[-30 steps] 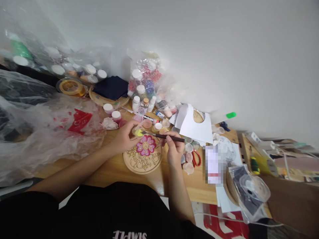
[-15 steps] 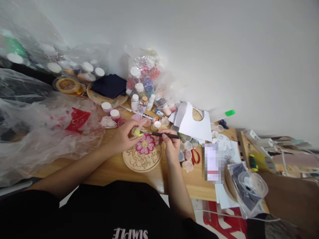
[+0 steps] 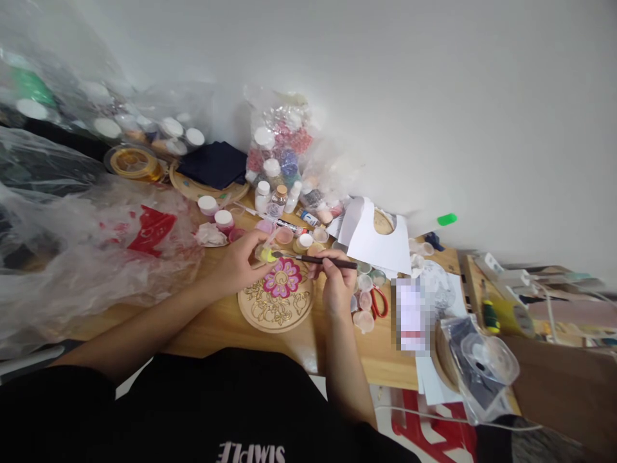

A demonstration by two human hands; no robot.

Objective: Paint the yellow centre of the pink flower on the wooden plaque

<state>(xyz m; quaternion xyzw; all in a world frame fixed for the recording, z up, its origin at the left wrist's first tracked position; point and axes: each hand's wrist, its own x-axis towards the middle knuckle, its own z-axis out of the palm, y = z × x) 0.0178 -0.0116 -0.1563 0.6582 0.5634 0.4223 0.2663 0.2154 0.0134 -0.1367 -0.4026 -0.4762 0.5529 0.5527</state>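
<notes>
1. Head view – your left hand (image 3: pixel 238 263) has its fingers curled tight around a small yellow paint pot (image 3: pixel 266 254), holding it just above the far edge of the round wooden disc (image 3: pixel 276 301).
2. Your right hand (image 3: pixel 337 283) pinches a thin dark brush (image 3: pixel 315 259) between thumb and fingertips, with the bristle end right at the pot.
3. The disc lies flat on the wooden table (image 3: pixel 222 325) between your hands – there's a pink painted flower (image 3: pixel 282 278) on its far half.
4. Little paint cups (image 3: pixel 365 302) and red scissors (image 3: pixel 380 303) sit just right of your right hand.
</notes>
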